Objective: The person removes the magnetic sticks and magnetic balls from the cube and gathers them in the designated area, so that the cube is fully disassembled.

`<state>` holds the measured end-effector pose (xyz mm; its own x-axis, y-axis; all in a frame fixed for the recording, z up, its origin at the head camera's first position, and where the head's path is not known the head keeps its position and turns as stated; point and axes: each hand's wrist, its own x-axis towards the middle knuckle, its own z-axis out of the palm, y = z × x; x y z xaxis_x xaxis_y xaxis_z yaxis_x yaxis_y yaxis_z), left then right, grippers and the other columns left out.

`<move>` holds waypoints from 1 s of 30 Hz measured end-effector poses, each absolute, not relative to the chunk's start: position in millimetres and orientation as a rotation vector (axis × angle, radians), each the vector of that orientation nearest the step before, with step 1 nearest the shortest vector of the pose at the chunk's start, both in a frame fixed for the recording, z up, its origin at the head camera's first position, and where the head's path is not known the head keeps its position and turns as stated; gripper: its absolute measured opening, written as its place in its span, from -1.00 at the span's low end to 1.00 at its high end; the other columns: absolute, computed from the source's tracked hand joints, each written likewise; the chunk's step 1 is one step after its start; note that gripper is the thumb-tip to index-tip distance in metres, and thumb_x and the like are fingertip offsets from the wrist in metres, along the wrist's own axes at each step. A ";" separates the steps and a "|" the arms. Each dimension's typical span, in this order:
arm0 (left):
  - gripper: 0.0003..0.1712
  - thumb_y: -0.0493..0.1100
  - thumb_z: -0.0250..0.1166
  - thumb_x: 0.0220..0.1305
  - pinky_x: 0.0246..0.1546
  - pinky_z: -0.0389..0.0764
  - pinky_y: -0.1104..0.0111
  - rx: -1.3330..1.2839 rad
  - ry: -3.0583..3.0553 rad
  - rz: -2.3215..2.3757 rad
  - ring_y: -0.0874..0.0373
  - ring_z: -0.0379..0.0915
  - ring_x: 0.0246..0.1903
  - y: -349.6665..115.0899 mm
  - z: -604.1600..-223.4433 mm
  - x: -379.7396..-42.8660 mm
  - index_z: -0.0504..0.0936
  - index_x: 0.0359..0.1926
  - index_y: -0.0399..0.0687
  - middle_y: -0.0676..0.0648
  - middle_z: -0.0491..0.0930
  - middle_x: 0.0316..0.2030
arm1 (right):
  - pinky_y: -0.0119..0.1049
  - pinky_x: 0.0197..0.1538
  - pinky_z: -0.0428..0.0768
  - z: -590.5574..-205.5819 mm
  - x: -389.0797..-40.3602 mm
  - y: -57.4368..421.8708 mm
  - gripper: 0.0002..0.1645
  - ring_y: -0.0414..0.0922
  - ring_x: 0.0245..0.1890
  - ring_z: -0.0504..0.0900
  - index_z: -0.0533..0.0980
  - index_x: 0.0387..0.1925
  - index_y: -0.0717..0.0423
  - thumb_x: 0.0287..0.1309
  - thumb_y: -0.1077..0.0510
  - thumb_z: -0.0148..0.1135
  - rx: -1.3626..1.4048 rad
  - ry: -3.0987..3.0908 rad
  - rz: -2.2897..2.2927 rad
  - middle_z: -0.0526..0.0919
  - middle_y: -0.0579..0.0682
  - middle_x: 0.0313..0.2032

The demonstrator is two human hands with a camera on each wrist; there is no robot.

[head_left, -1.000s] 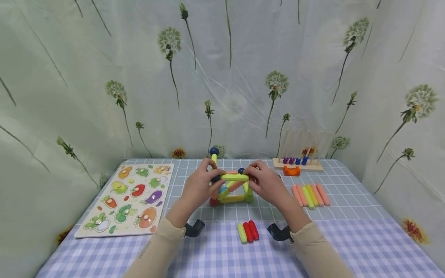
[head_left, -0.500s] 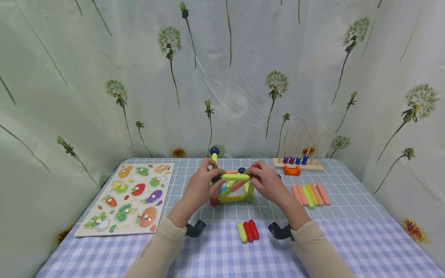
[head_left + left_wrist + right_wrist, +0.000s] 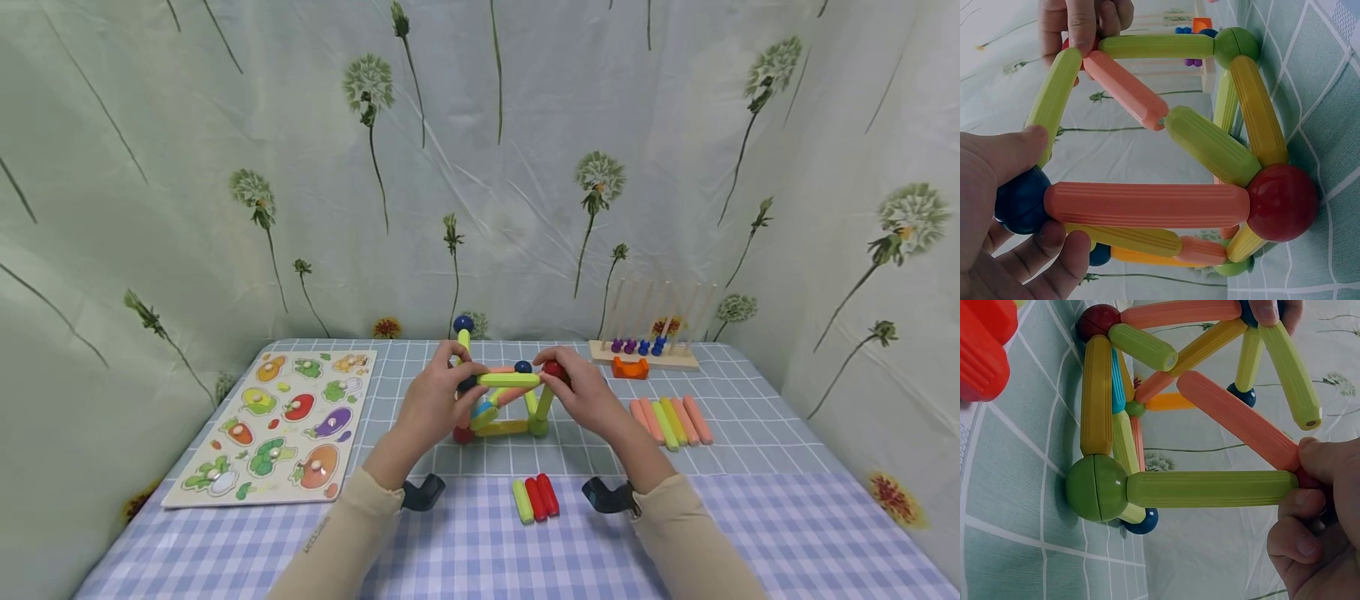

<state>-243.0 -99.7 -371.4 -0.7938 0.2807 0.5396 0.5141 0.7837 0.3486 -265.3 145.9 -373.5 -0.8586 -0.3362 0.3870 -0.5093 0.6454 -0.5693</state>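
A frame of coloured rods and balls stands on the table between the hands. My left hand (image 3: 435, 396) grips a blue ball (image 3: 1021, 200) at its upper left corner. From that ball a yellow-green rod (image 3: 508, 379) runs across the top; its far end shows bare in the right wrist view, close to my right thumb. My right hand (image 3: 585, 396) pinches a red ball (image 3: 557, 371), which carries a green rod (image 3: 1210, 489) down to a green ball (image 3: 1097, 487) and a slanting coral rod (image 3: 1238, 419). A second red ball (image 3: 1283, 202) forms the lower left corner.
Two red rods and a yellow-green rod (image 3: 522, 502) lie in front. Several coral, yellow and green rods (image 3: 678, 421) lie at right, below an orange piece (image 3: 629, 368) and a wooden bead rack (image 3: 678, 360). A vegetable puzzle board (image 3: 251, 450) lies at left.
My right hand has shifted slightly right, and the red ball in its fingers has come into view, with the yellow-green rod's right end uncovered. My left hand has stayed nearly still.
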 end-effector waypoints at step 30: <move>-0.75 -0.10 0.45 0.22 -0.25 0.61 0.35 -0.617 -2.467 -0.726 0.14 0.42 -0.23 -100.3 -372.9 -244.6 0.75 -0.08 -0.01 -0.01 0.35 -0.03 | -0.27 -0.07 0.69 -378.5 -268.9 146.2 -0.68 -0.05 -0.18 0.54 0.45 0.10 0.09 0.36 0.22 0.20 0.679 -2.595 1.182 0.62 0.14 -0.03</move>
<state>-244.6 -100.3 -372.9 -0.7768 0.2778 0.5651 0.5397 0.7561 0.3702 -268.9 146.2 -378.5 -0.8720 -0.3214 0.3693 -0.4895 0.5723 -0.6579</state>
